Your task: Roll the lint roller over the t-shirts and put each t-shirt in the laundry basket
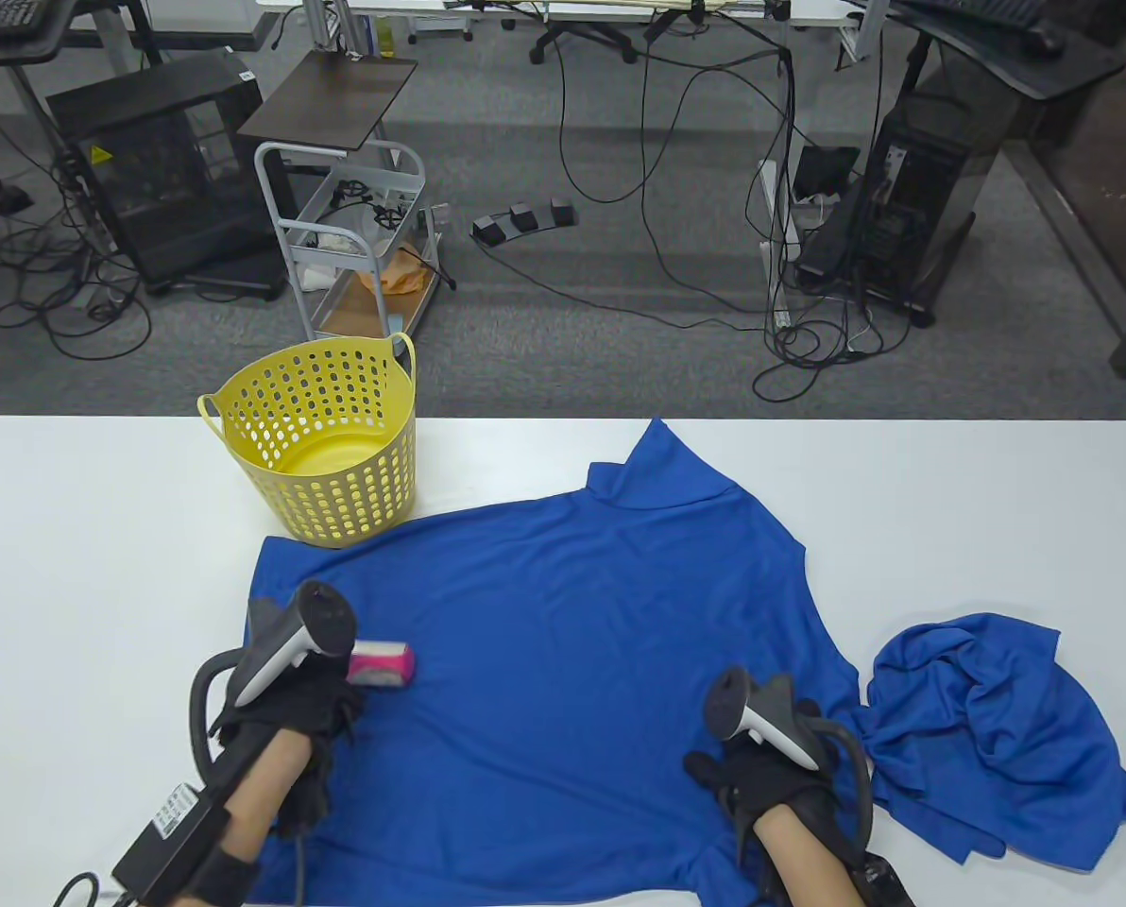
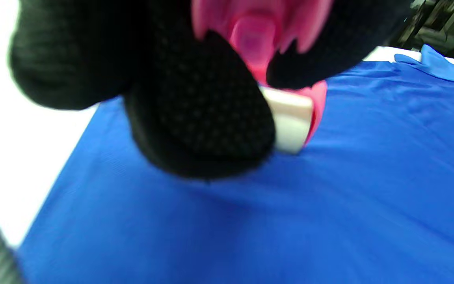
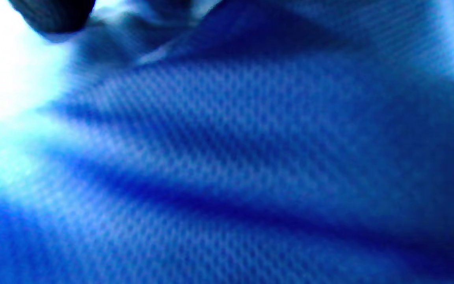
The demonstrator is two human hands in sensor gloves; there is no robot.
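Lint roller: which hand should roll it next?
Left. The left hand already grips the lint roller on the spread t-shirt; the right hand rests on the cloth.

Blue knitted cloth of a t-shirt [image 3: 250, 157] fills nearly the whole frame, so close that its fine mesh weave shows as rows of small dots, though much of it is blurred. Broad soft folds run slantwise across it, with darker troughs between paler ridges. A dark, rounded tip of the gloved fingers [image 3: 53, 14] hangs in at the top left corner, out of focus; whether it touches the cloth cannot be told. Just below and beside the fingers lies a bright, washed-out white patch, seemingly the worktop [image 3: 2, 79], with the cloth's edge running alongside it.
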